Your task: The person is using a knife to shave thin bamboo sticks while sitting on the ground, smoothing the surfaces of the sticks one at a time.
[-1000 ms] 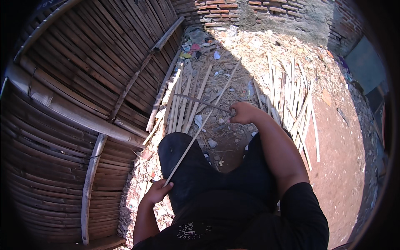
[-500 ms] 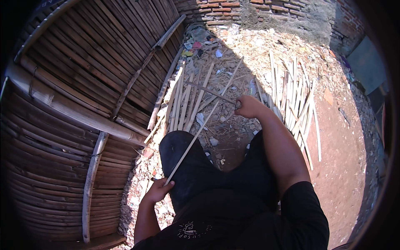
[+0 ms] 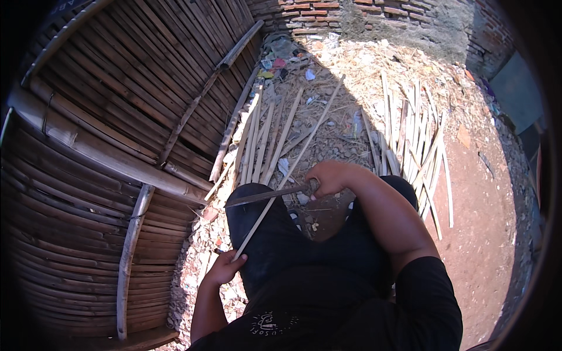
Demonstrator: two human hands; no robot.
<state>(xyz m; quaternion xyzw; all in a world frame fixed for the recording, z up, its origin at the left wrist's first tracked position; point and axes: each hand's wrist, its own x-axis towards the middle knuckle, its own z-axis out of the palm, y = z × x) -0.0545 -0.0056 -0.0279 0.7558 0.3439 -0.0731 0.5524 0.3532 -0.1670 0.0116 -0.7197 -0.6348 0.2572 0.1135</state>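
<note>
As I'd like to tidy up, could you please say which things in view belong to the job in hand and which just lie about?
Job in hand:
pale strip, in the left hand
long-bladed knife, in the right hand
probably the loose strips at left and the strip pile at right

Lying about, it seems:
yellow scrap
bluish-white scrap
flat orange piece

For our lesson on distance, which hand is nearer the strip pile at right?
Right. The right hand is left of the pile; the left hand is farther left, holding a strip.
</note>
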